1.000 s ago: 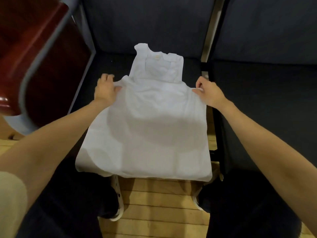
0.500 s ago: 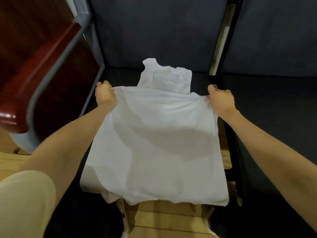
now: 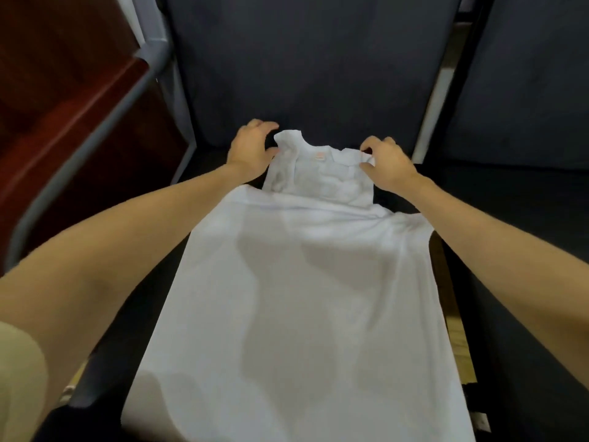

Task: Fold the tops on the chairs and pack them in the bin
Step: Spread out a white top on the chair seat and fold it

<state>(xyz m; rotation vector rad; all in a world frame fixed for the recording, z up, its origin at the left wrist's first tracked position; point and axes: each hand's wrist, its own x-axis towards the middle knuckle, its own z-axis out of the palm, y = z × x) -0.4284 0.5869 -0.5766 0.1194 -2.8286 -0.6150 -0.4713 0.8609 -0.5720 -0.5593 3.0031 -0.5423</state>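
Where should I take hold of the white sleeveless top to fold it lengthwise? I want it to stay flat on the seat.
Probably the two shoulder straps of the white sleeveless top, one per hand, pinching from the outer sides as the left hand and right hand do: they are narrow free corners at its far end.

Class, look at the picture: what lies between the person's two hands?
In the head view, the white top's neck and straps lie between the left hand and right hand.
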